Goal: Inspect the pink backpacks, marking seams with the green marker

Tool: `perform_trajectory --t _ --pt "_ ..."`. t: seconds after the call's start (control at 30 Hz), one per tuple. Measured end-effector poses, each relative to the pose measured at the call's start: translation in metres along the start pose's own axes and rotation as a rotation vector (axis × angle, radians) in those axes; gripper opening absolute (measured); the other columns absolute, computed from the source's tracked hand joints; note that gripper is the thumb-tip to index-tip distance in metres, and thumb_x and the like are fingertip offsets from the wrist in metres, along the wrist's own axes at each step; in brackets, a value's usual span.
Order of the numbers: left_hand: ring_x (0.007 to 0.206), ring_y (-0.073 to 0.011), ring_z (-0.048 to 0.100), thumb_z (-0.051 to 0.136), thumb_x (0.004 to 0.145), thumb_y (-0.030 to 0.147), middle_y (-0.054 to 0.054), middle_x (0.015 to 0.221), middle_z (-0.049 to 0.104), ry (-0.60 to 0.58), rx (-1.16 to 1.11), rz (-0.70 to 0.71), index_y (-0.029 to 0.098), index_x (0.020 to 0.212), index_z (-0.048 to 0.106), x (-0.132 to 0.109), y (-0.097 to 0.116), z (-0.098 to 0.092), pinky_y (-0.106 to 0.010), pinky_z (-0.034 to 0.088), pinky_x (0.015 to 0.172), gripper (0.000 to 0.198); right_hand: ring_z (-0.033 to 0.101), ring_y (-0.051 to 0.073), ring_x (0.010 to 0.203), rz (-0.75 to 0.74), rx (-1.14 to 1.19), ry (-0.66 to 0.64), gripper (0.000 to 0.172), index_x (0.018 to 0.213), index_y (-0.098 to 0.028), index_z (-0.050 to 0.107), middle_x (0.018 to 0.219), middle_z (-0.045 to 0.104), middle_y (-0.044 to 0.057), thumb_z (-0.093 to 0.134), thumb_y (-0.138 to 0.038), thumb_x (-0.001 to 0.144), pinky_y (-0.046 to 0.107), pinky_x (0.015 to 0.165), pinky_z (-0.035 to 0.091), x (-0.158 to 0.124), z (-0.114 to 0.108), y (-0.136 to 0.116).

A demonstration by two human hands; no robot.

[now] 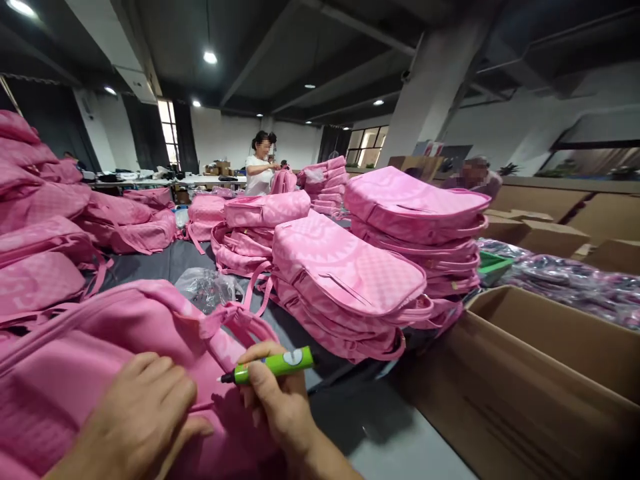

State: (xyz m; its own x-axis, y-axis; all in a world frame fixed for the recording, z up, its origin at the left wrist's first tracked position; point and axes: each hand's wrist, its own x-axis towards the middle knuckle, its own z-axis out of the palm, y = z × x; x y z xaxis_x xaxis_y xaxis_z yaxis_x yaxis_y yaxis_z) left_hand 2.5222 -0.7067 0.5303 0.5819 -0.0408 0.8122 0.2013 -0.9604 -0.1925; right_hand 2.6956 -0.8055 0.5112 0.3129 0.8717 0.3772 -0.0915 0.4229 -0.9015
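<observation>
A pink backpack [75, 347] lies in front of me on the dark table, its handle loop [245, 323] toward the middle. My left hand [137, 417] rests flat on the backpack's fabric, fingers stretched and pressing down. My right hand [280, 400] is closed round a green marker pen [275, 365]. The pen's dark tip points left and sits just above the pink fabric, between the two hands.
Stacks of pink backpacks [350, 280] [420, 220] [45, 220] fill the table. An open cardboard box [525, 373] stands at the right, more boxes [550, 230] behind it. A crumpled plastic bag [207, 287] lies mid-table. Two people [260, 167] [475, 177] work at the far end.
</observation>
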Motion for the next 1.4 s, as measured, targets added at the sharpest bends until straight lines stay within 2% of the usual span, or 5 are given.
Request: perform_trajectory --t 0.13,0.33,0.8,1.0,1.4 --pt "0.071 -0.0214 0.055 0.045 0.098 0.043 -0.003 0.076 0.063 -0.158 0.011 -0.281 0.023 0.079 0.059 -0.004 0.016 -0.007 -0.038 0.038 0.069 0.032 0.051 0.011 0.050 -0.256 -0.235 -0.173 0.030 0.104 -0.019 0.063 0.066 0.060 0.000 0.059 -0.047 0.094 0.021 0.046 0.042 0.021 -0.009 -0.021" --pt "0.098 -0.0316 0.064 0.057 0.087 0.026 -0.008 0.098 0.071 -0.753 0.022 -0.577 0.018 0.092 0.067 -0.054 -0.045 0.039 -0.049 0.043 0.090 0.013 0.064 0.015 0.069 -0.452 -0.618 -0.248 0.035 0.129 -0.023 0.062 0.087 0.069 0.003 0.058 -0.028 0.095 0.027 0.064 0.054 0.027 -0.039 0.063" --pt "0.125 -0.0255 0.053 0.052 0.092 0.033 -0.008 0.133 0.060 -0.435 0.013 -0.489 0.025 0.126 0.058 -0.082 -0.106 0.004 -0.040 0.045 0.103 0.035 0.060 0.018 0.071 -0.791 -0.796 -0.109 0.031 0.129 -0.020 0.054 0.086 0.068 0.004 0.052 -0.024 0.099 0.033 0.069 0.046 0.040 0.051 0.133" --pt "0.110 -0.0301 0.058 0.081 0.067 0.036 -0.011 0.127 0.061 -0.937 -0.062 -0.451 0.024 0.156 0.023 -0.037 -0.121 0.046 -0.042 0.047 0.092 0.107 0.058 0.018 0.078 -0.622 -0.804 -0.143 0.030 0.125 -0.023 0.055 0.088 0.065 0.002 0.051 -0.018 0.096 0.033 0.074 0.044 0.005 0.055 0.124" --pt "0.140 -0.0380 0.030 0.081 0.062 0.056 -0.019 0.161 0.023 -0.884 0.161 -0.362 0.018 0.158 0.005 -0.055 -0.083 0.060 -0.055 0.027 0.112 0.128 0.060 0.016 0.078 -0.537 -0.725 -0.257 0.028 0.114 -0.023 0.055 0.088 0.067 0.001 0.051 -0.011 0.089 0.031 0.075 0.043 0.007 0.036 0.121"
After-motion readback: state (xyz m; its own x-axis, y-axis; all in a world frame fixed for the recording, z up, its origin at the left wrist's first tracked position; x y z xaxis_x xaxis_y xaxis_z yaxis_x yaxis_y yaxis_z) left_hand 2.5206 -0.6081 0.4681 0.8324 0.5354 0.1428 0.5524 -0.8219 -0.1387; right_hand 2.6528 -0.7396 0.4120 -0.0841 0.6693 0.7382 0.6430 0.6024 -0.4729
